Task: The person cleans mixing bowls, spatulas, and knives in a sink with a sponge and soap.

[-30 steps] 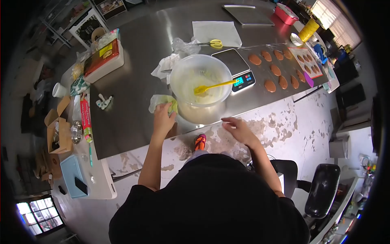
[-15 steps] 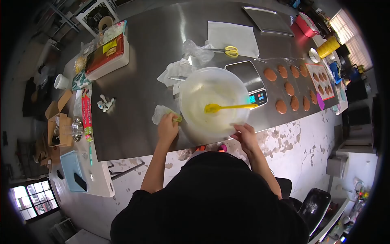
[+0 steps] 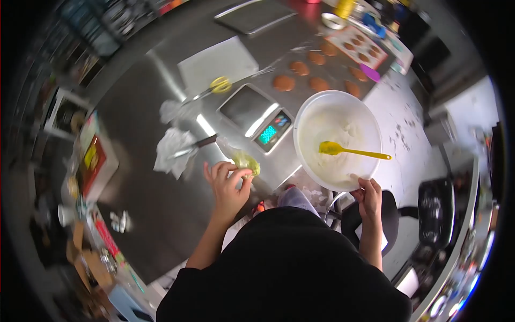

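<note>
My right hand (image 3: 370, 194) grips the near rim of a large white plastic bowl (image 3: 304, 155), which is held out past the table's edge. A pale, creamy residue coats its inside. Across it lies a yellow spatula (image 3: 359, 153), head down in the bowl. Between the fingertips of my left hand (image 3: 229, 185) is a clear plastic bag (image 3: 245, 161) with something yellow-green inside. Beyond that hand sits a digital scale (image 3: 244, 110) with a lit display. To its left, a knife (image 3: 204, 141) lies on crumpled paper (image 3: 174, 155).
Yellow-handled scissors (image 3: 219, 86) lie by a white paper sheet (image 3: 214, 63). Several flat brown rounds (image 3: 284, 82) sit on the steel table (image 3: 145, 214), with more on a mat (image 3: 357, 47). A metal tray (image 3: 252, 16) is at the back. A black chair (image 3: 434, 212) stands right.
The bowl has moved right, off the table, with my right hand on its rim. My left hand has raised the plastic bag. The view has turned rightward, uncovering the scale and knife handle.
</note>
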Demonstrator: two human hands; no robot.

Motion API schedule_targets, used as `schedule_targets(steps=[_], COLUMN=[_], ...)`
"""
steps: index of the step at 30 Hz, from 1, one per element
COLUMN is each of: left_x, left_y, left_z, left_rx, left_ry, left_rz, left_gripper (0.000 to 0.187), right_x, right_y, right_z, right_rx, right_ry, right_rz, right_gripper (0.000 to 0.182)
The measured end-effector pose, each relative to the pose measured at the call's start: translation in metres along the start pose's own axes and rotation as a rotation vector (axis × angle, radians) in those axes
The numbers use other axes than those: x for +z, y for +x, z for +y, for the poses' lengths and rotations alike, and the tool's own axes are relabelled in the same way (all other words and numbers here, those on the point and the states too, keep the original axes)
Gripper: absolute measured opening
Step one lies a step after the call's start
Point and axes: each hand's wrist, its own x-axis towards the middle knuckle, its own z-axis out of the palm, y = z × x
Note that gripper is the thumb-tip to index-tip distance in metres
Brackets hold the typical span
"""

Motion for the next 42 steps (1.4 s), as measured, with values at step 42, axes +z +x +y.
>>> schedule_targets(steps=[42], left_x=[-0.131], left_y=[-0.121], left_z=[-0.01], left_rx=[-1.154], left_ry=[-0.629], left_rz=[0.743], left_gripper=[0.023], right_x=[0.303], right_y=[0.055], right_z=[0.101], right_rx=[-0.253], right_ry=[-0.807], right_rz=[-1.364], right_gripper=[0.027])
